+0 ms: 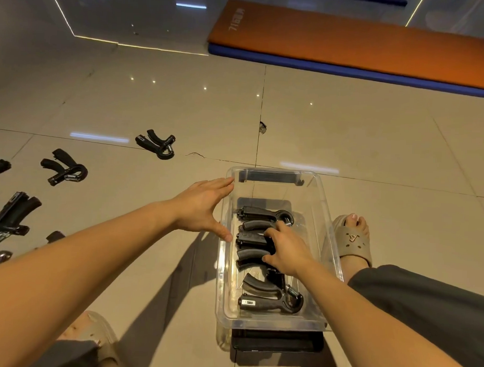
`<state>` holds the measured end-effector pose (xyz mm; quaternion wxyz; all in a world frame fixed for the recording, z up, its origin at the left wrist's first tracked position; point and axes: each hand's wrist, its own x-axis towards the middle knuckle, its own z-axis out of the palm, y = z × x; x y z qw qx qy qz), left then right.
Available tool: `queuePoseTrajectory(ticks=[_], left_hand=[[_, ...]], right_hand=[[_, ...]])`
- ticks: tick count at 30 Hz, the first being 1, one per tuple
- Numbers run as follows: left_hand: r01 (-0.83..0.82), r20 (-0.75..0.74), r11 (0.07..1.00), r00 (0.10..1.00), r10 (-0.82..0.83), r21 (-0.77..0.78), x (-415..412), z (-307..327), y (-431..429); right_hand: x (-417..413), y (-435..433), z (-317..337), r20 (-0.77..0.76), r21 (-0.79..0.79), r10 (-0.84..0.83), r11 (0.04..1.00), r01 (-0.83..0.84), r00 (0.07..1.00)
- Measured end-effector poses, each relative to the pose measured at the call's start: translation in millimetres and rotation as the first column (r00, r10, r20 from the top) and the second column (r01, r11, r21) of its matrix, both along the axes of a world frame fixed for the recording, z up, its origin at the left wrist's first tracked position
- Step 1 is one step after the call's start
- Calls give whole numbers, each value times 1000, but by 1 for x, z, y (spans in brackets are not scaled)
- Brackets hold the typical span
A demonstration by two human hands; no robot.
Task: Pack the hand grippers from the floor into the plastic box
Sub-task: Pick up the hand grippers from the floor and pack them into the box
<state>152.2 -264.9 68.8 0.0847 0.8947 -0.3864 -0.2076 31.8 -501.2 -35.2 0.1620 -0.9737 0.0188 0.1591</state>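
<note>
Contents of plastic box (322, 198): three hand grippers (264, 215), my right hand (286, 252) curled round the middle one; my left hand (203, 206) open, fingers straight against the box's left wall. Others lie on the floor (373, 160) left of the box. Risk: set crooked, it may snag neighbouring springs and crowd out the rest.

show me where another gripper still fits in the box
The box is bare at its far end, between the far wall and the far gripper. A thin strip runs along the right wall. The rest is crowded: the right hand holds the middle gripper, then the near gripper.
</note>
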Motion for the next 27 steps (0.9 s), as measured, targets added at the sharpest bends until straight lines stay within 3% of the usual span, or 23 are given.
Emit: queuePoseTrajectory(ticks=[20, 27], left_hand=[[-45, -129, 998, 991, 38, -52, -2, 2, 2], [-54, -70, 999, 996, 54, 6, -7, 9, -1]], right_hand=[[-4, 7, -12, -135, -119, -103, 989, 87, 985], [-2, 9, -3, -143, -129, -99, 988, 80, 985]])
